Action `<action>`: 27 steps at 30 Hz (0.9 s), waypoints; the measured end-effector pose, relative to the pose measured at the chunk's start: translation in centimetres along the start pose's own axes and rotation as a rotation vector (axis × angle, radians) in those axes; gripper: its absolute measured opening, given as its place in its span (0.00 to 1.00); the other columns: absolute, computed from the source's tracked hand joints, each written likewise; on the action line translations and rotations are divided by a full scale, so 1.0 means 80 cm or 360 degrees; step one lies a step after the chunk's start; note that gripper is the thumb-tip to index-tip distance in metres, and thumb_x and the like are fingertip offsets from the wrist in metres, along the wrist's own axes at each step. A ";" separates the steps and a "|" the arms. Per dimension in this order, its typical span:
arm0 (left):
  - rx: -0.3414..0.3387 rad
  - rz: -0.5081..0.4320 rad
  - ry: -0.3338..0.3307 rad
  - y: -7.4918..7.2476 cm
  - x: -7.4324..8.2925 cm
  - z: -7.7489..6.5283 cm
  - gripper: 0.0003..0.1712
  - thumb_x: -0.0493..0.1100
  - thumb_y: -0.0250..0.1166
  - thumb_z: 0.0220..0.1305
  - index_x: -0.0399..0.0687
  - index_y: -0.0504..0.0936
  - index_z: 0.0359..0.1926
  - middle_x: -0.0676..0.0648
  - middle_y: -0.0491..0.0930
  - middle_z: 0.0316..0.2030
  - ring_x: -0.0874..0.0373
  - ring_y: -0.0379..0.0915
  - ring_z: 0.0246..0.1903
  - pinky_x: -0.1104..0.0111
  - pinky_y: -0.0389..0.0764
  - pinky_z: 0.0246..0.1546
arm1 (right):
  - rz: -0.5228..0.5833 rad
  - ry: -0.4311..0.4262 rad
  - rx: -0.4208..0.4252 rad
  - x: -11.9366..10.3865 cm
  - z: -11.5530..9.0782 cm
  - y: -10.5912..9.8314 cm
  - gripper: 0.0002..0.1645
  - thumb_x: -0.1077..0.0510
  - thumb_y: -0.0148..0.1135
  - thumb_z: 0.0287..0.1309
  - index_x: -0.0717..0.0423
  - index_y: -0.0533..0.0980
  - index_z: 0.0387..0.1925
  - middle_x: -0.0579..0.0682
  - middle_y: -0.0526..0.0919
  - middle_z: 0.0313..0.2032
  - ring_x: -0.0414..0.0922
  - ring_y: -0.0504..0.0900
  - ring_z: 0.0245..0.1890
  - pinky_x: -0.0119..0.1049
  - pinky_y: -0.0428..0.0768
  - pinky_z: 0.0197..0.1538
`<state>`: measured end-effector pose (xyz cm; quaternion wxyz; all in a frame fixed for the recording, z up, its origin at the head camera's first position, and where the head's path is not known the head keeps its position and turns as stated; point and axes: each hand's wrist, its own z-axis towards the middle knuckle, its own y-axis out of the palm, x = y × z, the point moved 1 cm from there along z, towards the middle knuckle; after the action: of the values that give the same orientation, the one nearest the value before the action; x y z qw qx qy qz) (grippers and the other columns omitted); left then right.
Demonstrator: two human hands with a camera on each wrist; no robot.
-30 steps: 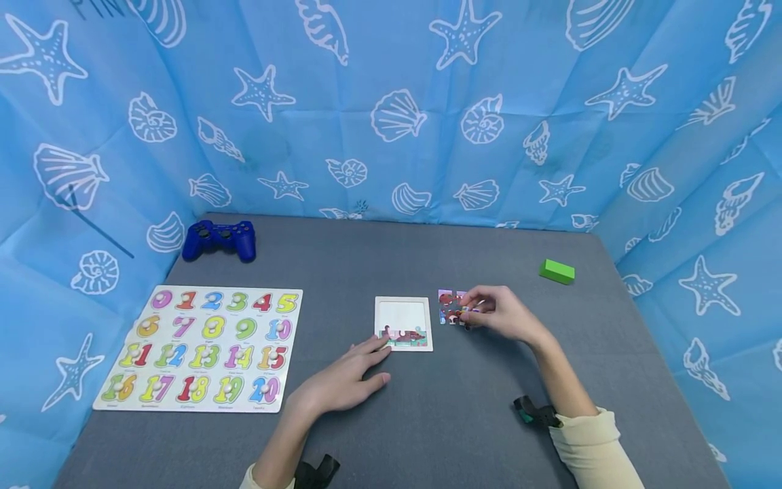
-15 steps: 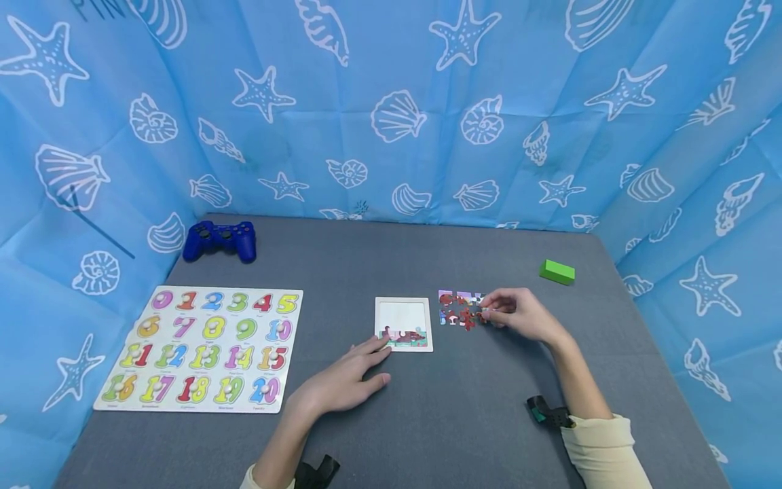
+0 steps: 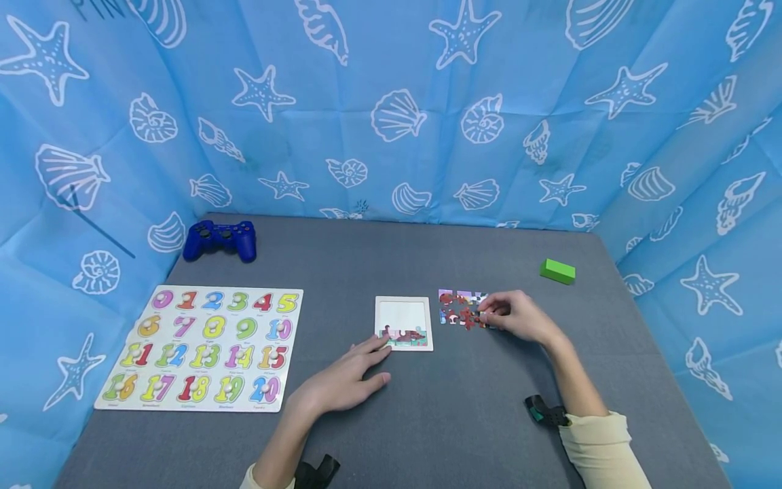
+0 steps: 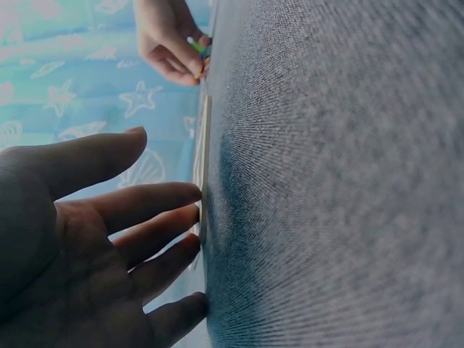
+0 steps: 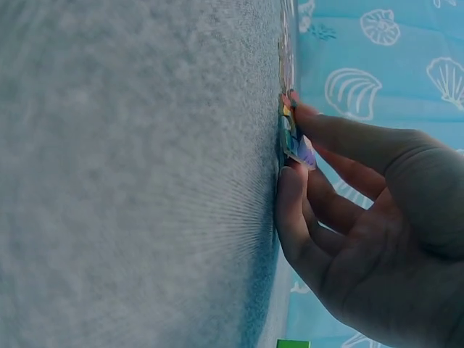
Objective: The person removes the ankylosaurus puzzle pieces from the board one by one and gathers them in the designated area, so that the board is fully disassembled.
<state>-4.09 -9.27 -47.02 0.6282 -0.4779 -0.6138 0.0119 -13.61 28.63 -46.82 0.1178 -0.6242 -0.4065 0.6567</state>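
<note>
A small white puzzle tray (image 3: 400, 314) lies mid-table, with a row of jigsaw pieces (image 3: 408, 337) fitted along its near edge. My left hand (image 3: 341, 382) rests with spread fingers, its fingertips on the tray's near left corner. To the right of the tray, several loose jigsaw pieces (image 3: 455, 316) lie close together. Over their right side, my right hand (image 3: 520, 318) pinches a jigsaw piece (image 5: 297, 142) between thumb and fingers. That piece is tilted at the table surface in the right wrist view; the fingers mostly cover it in the head view.
On the left lies a number peg board (image 3: 201, 348) with colourful numerals. A blue game controller (image 3: 220, 241) sits behind it, at the far left. A green block (image 3: 557, 271) is at the back right. Blue shell-print curtains (image 3: 391, 115) border the table's back and sides.
My right hand has shifted rightward from the middle of the loose pieces to their right side, uncovering more of them. The left hand and the tray stay in place.
</note>
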 end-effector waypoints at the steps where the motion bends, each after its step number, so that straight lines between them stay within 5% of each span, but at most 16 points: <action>1: 0.0001 -0.0001 -0.0001 0.000 0.000 0.000 0.34 0.49 0.60 0.83 0.38 0.69 0.80 0.42 0.56 0.87 0.40 0.46 0.88 0.38 0.49 0.87 | -0.0021 0.0006 0.0010 0.000 0.000 0.000 0.05 0.65 0.71 0.69 0.62 0.87 0.44 0.54 0.88 0.35 0.36 0.80 0.33 0.28 0.80 0.36; 15: 0.0067 0.0197 0.0004 0.004 0.010 0.001 0.35 0.48 0.62 0.82 0.36 0.69 0.80 0.40 0.62 0.83 0.42 0.59 0.83 0.39 0.57 0.85 | -0.0192 0.0055 0.0126 -0.003 0.003 0.005 0.05 0.63 0.75 0.66 0.59 0.89 0.42 0.50 0.88 0.32 0.37 0.79 0.31 0.29 0.76 0.34; 27: 0.0113 0.0323 0.0023 0.009 0.015 -0.001 0.35 0.50 0.63 0.81 0.36 0.70 0.79 0.40 0.67 0.79 0.44 0.63 0.81 0.41 0.62 0.84 | -0.0111 0.0056 0.0163 -0.015 0.006 0.013 0.04 0.63 0.76 0.65 0.58 0.90 0.41 0.50 0.88 0.32 0.37 0.79 0.30 0.28 0.76 0.32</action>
<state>-3.29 -8.21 -46.51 0.6447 -0.5151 -0.5570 0.0939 -13.46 26.95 -46.70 0.1794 -0.6144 -0.3917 0.6610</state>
